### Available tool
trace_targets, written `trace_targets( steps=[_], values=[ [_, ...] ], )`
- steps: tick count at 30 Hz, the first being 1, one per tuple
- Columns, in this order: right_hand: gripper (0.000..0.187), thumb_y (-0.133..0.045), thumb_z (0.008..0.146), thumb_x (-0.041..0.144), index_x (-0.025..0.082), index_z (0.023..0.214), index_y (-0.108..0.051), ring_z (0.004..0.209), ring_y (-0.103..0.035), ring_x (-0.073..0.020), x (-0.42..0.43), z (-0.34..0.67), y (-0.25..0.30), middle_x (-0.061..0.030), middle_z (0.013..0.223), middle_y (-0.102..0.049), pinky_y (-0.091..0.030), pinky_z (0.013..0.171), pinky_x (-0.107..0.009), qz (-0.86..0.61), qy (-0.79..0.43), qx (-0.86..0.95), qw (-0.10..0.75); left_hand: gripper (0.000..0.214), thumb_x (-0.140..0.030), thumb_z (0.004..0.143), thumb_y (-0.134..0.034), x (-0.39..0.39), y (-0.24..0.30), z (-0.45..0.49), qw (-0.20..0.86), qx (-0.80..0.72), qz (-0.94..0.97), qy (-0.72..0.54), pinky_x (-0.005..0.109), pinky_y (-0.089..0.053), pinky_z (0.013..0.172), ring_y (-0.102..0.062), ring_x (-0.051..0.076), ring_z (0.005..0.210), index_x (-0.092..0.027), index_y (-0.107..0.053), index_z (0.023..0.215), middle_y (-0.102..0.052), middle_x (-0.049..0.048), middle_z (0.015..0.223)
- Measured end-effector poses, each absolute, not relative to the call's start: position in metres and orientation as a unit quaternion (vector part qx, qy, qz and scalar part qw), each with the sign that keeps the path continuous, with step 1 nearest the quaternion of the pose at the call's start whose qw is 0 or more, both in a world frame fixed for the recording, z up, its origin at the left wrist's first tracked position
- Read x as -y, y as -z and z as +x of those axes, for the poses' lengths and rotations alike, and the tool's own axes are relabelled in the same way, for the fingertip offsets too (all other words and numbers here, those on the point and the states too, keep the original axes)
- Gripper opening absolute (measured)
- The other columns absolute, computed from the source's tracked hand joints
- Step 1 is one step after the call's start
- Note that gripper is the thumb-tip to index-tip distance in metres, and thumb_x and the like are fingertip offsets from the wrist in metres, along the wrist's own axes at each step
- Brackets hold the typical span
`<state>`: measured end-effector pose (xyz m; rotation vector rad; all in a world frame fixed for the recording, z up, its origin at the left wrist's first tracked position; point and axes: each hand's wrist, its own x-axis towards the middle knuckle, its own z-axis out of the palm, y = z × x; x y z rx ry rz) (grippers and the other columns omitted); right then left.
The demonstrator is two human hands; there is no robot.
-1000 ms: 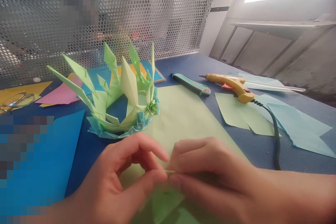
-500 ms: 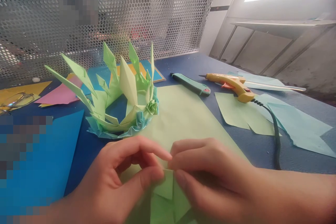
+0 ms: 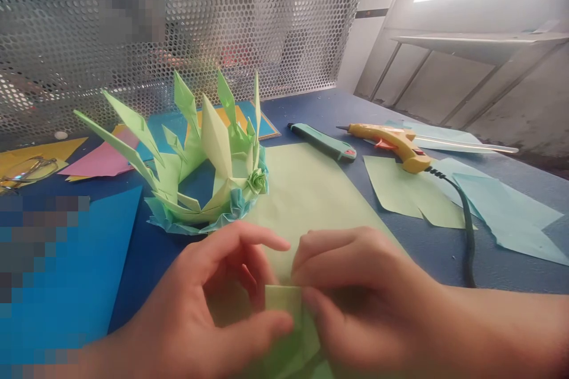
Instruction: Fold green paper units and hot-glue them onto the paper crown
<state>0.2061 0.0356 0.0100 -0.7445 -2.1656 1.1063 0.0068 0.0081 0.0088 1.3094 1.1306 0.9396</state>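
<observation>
"Near the bottom of the view, over the large green sheet (image 3: 311,189), where exactly did the folded green paper (image 3: 284,301) sit?"

"Between the two hands, its narrow top edge facing up, its lower part partly hidden by the thumbs. Beyond the left hand (image 3: 189,302) stood the green paper crown (image 3: 217,145)."

"And how did the hands stand?"

"The right hand (image 3: 373,284) was closed in a pinch, thumb and fingers on the paper's right edge. The left was loosely open, its index finger clear above the top edge, its thumb across the front; I couldn't tell whether that thumb pressed."

"How would you have expected it to handle?"

"Very light, I judged: crisp along the folds, floppier on the single layers, not slippery, but easy to crease or tear."

"So where was the best hold?"

"By the layered edge, I thought, with fingertips flat and the pinch gentle. Squeezing the face probably risked a stray crease."
</observation>
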Motion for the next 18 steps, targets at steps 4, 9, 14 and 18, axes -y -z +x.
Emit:
trace_targets(
  steps=[4,9,14,18],
  values=[
    [0.028,-0.050,0.083,0.006,0.018,0.059,-0.053,0.054,-0.050,-0.0080,-0.0363,0.2064,-0.0108,-0.0008,0.064,-0.058,-0.043,0.050,-0.017,-0.286,-0.416,0.804,0.315,0.030,-0.016,0.067,-0.083,-0.0078,-0.0099,0.0070,0.534,-0.499,0.559,-0.393,0.013,-0.048,0.058,-0.061,0.009,0.059,-0.036,-0.078,0.089,-0.066,-0.0090,0.065],
    [0.006,-0.070,0.076,0.010,0.016,0.073,-0.068,0.057,-0.056,-0.0081,-0.0394,0.2049,-0.0139,0.0004,0.067,-0.065,-0.047,0.053,-0.015,-0.301,-0.416,0.788,0.340,0.022,-0.019,0.069,-0.084,-0.0080,-0.0106,0.0064,0.533,-0.518,0.521,-0.419,0.011,-0.049,0.059,-0.063,0.008,0.061,-0.037,-0.078,0.082,-0.065,-0.0097,0.064],
    [0.021,-0.066,0.081,0.006,0.017,0.064,-0.061,0.052,-0.046,-0.0042,-0.0403,0.2039,-0.0153,0.0073,0.056,-0.053,-0.040,0.049,-0.011,-0.353,-0.385,0.775,0.356,0.049,-0.053,0.058,-0.095,-0.0088,-0.0128,0.0020,0.621,-0.479,0.474,-0.401,0.012,-0.052,0.068,-0.066,0.011,0.076,-0.036,-0.076,0.101,-0.069,-0.0074,0.081],
    [0.020,-0.067,0.083,0.009,0.018,0.066,-0.064,0.051,-0.046,-0.0051,-0.0388,0.2033,-0.0140,0.0072,0.055,-0.054,-0.040,0.047,-0.013,-0.359,-0.380,0.774,0.358,0.073,-0.019,0.049,-0.100,-0.0084,-0.0129,0.0037,0.622,-0.485,0.491,-0.370,0.017,-0.052,0.070,-0.069,0.015,0.082,-0.040,-0.068,0.110,-0.072,-0.0085,0.092]
  ],
)
